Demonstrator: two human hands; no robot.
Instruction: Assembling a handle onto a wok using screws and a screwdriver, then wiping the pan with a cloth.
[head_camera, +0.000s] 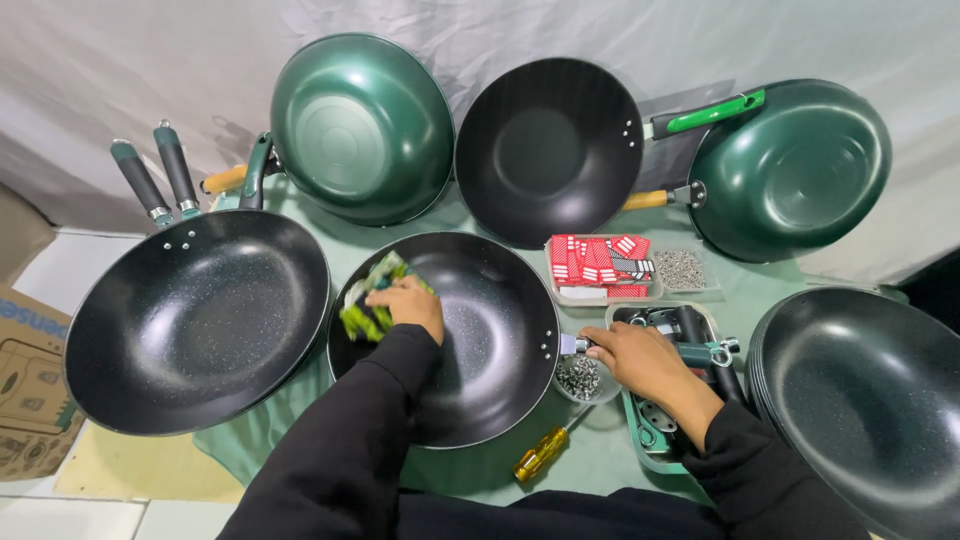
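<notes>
Screwdriver (541, 454) before pan (480, 340), tray (640, 455) right.

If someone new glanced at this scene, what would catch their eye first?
Dark woks ring the table, two green ones tipped up at the back. In the centre wok, the left hand presses a green cloth; the right hand rests by a bowl of screws.

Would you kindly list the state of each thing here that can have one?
Left hand: pressing a green cloth inside the middle pan.
Right hand: resting at that pan's handle bracket, beside the screw bowl.
Screwdriver: lying unused.
Two green pans: propped upright, undersides showing.
</notes>
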